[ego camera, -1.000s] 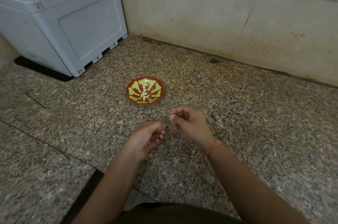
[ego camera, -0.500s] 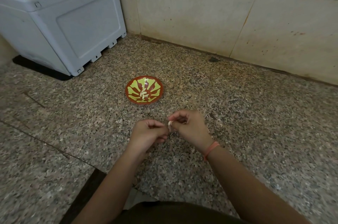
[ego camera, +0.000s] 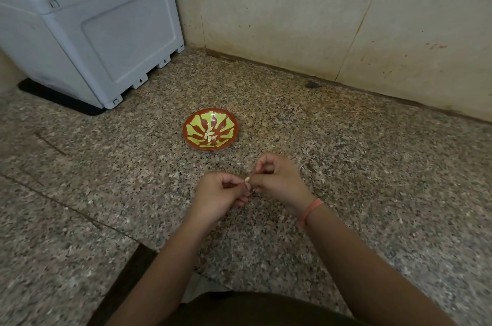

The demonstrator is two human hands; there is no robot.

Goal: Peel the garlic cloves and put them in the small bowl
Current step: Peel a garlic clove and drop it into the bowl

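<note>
Both hands meet just above the desk [ego camera: 346, 155], in front of the bowl [ego camera: 192, 123]. The left hand [ego camera: 217, 194] and right hand [ego camera: 281, 180] have curled fingers [ego camera: 262, 166] pinching one pale clove [ego camera: 247, 179] between them. A few peeled cloves [ego camera: 209, 136] lie in the bowl's middle.

— Where are the hands?
— Just below the middle of the frame, fingertips meeting. The left hand [ego camera: 221, 194] is curled, its thumb and forefinger pinching a garlic clove [ego camera: 247, 179]. The right hand [ego camera: 277, 179] (the one with the pink band [ego camera: 310, 211] at the wrist) pinches it from the other side.
— And the arms?
— Both forearms are bare. They rise from the bottom edge and converge, the right one from the lower right.
</note>
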